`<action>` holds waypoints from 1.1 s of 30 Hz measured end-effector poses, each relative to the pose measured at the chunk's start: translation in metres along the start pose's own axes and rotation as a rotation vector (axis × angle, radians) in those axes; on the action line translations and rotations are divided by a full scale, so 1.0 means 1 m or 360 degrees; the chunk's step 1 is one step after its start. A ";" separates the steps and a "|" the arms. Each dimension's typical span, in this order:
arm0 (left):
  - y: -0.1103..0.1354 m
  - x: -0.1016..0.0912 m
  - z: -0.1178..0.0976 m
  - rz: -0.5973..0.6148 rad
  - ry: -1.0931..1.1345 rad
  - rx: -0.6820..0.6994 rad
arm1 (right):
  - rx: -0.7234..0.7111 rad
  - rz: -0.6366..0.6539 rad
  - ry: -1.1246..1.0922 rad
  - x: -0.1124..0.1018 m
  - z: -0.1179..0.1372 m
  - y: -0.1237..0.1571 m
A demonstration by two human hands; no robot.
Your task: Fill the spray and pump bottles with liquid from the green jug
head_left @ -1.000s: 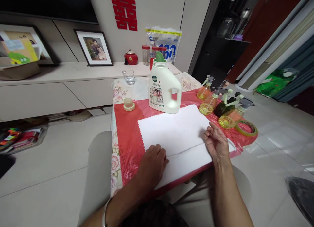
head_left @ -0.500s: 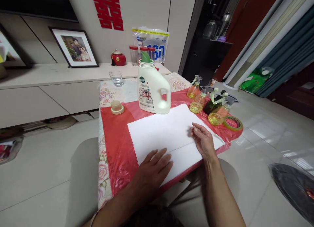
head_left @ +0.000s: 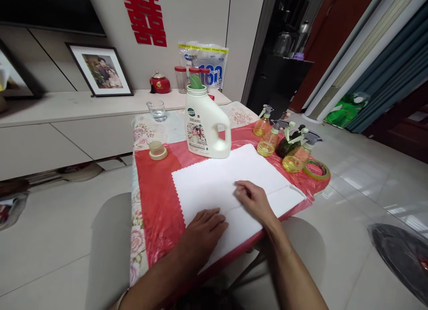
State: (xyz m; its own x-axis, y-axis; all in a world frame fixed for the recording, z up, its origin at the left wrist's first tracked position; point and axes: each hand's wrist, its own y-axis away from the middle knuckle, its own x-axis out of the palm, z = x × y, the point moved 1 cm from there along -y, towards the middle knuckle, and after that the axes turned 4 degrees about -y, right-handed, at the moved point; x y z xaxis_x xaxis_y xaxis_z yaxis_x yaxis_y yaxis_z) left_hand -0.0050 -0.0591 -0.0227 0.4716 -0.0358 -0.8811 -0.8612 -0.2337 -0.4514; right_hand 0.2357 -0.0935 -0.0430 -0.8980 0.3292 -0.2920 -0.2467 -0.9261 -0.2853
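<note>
A white cloth [head_left: 264, 167] with a zigzag-cut left edge lies spread over a red plastic sheet [head_left: 154, 185]. My left hand [head_left: 209, 227] rests palm down on its near left part, fingers stretched out. A thin grey line runs across the cloth from these fingers toward the right edge; I cannot tell whether it is a crease, thread or drawn line. Over the middle of the cloth, close to that line, is my right hand [head_left: 252, 198] with thumb and fingers curled together. Whatever its fingertips may hold is too small to make out.
Beyond the cloth stands a cream detergent jug [head_left: 209, 131] with a green leaf in its mouth. A cap [head_left: 158, 150] and a glass cup [head_left: 157, 110] are at the left. Spray bottles [head_left: 296, 158] and a tape roll [head_left: 316, 169] line the right side.
My right hand has moved left and inward over the cloth, toward my left hand. My left hand stays on the cloth, slightly shifted, with its fingers closer together. The whole view has tilted slightly.
</note>
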 end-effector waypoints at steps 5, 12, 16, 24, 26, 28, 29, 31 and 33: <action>-0.004 0.008 -0.004 -0.0028 0.0071 0.0008 | 0.0022 -0.0304 0.0310 -0.021 0.006 0.000; -0.003 0.008 -0.005 0.0018 0.0125 -0.0014 | 0.0395 -0.1122 0.1043 -0.112 0.005 0.033; -0.003 0.009 -0.006 -0.0005 0.0097 -0.0018 | 0.0595 -0.1079 0.1209 -0.111 -0.012 0.043; 0.000 0.012 -0.007 0.0018 0.0073 -0.0057 | 0.0577 -0.1066 0.1208 -0.119 -0.031 0.035; 0.000 0.013 -0.008 0.0031 0.0082 -0.0077 | 0.0510 -0.1032 0.1161 -0.120 -0.030 0.033; 0.000 0.013 -0.008 0.0047 0.0088 -0.0070 | 0.0472 -0.0982 0.1105 -0.118 -0.030 0.032; 0.000 0.013 -0.008 0.0054 0.0091 -0.0063 | 0.0467 -0.0968 0.1080 -0.117 -0.031 0.031; 0.000 0.012 -0.008 0.0059 0.0095 -0.0060 | 0.0471 -0.0965 0.1030 -0.115 -0.033 0.031; 0.000 0.011 -0.007 0.0079 0.0096 -0.0060 | 0.0478 -0.0989 0.0976 -0.116 -0.036 0.031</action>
State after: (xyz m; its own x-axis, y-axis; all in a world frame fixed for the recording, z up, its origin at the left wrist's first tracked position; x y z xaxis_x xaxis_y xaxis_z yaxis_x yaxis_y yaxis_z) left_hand 0.0013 -0.0664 -0.0317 0.4401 -0.1067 -0.8916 -0.8766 -0.2665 -0.4007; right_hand 0.3458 -0.1533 -0.0510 -0.2433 0.7438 -0.6226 -0.7809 -0.5309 -0.3291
